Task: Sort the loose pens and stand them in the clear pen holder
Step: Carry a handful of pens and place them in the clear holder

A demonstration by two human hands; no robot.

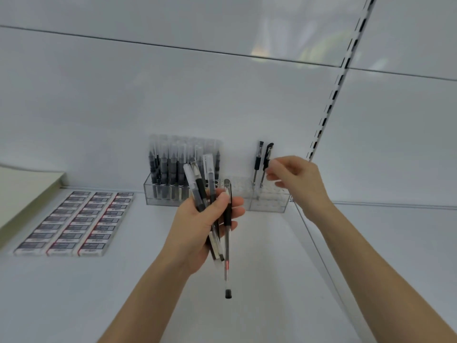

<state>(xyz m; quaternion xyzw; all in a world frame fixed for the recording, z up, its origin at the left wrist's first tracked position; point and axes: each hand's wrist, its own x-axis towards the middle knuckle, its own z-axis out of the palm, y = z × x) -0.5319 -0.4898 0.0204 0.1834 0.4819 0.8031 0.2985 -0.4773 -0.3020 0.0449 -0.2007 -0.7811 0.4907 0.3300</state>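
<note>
My left hand [205,219] grips a bundle of several loose pens [201,191], black and clear, in front of the shelf. One longer pen [227,243] hangs down from the bundle, its black end lowest. The clear pen holder [272,203] stands at the back of the shelf with two black pens [257,159] upright in its right half. My right hand [294,184] hovers at the holder's right side. Its fingers are relaxed and its blurred fingertips are right beside the nearer standing pen [267,157].
A second clear holder [158,195], packed with several capped pens, stands left of the first. Rows of boxed erasers [74,224] lie on the white shelf [259,280] at the left, beside a beige board [24,191]. A slotted upright rail [331,107] runs up the back wall.
</note>
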